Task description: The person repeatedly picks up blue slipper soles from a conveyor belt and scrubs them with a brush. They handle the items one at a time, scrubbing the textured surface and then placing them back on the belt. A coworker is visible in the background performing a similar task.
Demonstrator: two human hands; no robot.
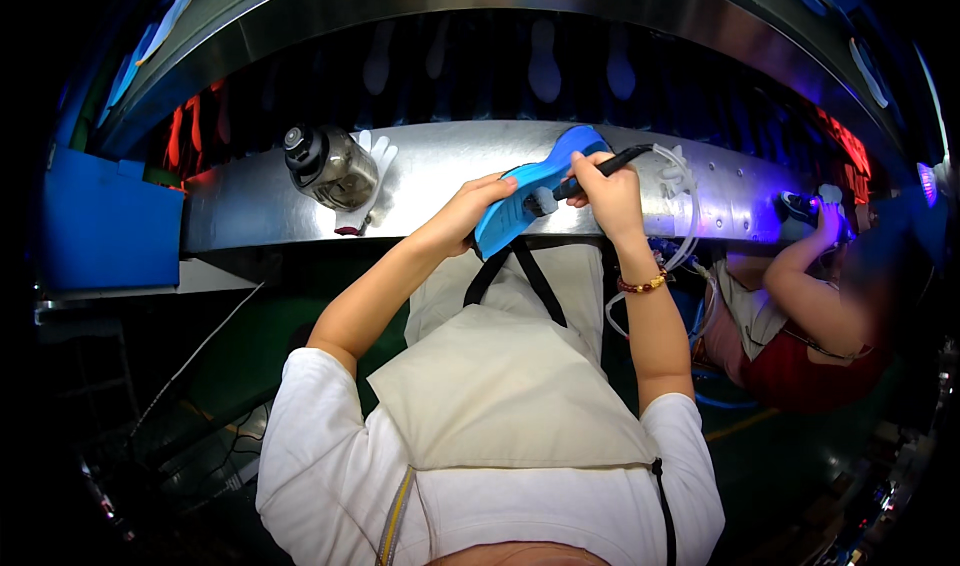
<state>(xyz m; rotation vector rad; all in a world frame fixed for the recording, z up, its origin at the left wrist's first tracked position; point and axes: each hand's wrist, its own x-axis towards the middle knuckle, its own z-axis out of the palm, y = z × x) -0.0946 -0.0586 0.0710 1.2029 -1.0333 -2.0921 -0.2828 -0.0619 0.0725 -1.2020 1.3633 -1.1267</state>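
A blue shoe sole [500, 228] is held tilted above the near part of the metal bench. My left hand [482, 201] grips its left edge, with the thumb on the upper face. My right hand [612, 194] is closed round the black handle of a brush [625, 158], and pale bristles at its lower end touch the sole's inner face. From the back of the brush, clear tubing [692, 201] runs down past my right wrist.
A bottle with a black lid [305, 150] stands on the metal bench [440, 151], beside a white glove [378, 156]. Several soles [545, 61] hang behind it under a metal ledge. A blue box [110, 216] is at left. Another person's arm [800, 271] works at right.
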